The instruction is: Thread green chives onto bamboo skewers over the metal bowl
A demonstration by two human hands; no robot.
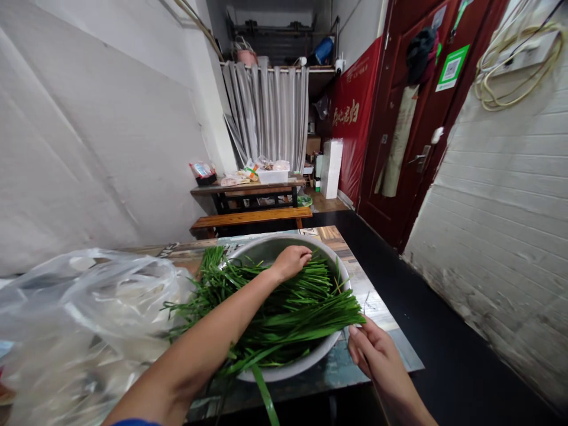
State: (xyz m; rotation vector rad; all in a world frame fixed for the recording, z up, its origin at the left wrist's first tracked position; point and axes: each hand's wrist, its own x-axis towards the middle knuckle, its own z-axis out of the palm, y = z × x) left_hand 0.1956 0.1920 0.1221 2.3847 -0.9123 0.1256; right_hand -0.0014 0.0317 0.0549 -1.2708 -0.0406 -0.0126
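A wide metal basin (322, 353) sits on the table, heaped with long green garlic chives (306, 316). Their cut ends point right, and the leafy ends spill over the left rim. My left hand (291, 263) reaches across the heap to its far side, fingers curled closed just above the stalks; what they hold, if anything, is hidden. At the basin's right rim is my right hand (375, 349), thumb and forefinger pinched on what looks like a thin strand, close to the chive ends. A few loose leaves hang over the near rim.
Clear plastic bags (119, 307) fill the table's left side. Behind are a wooden bench (252, 219) and another table with a white box (273, 176) and packages. A red door (399, 148) and a white brick wall (497, 201) stand right.
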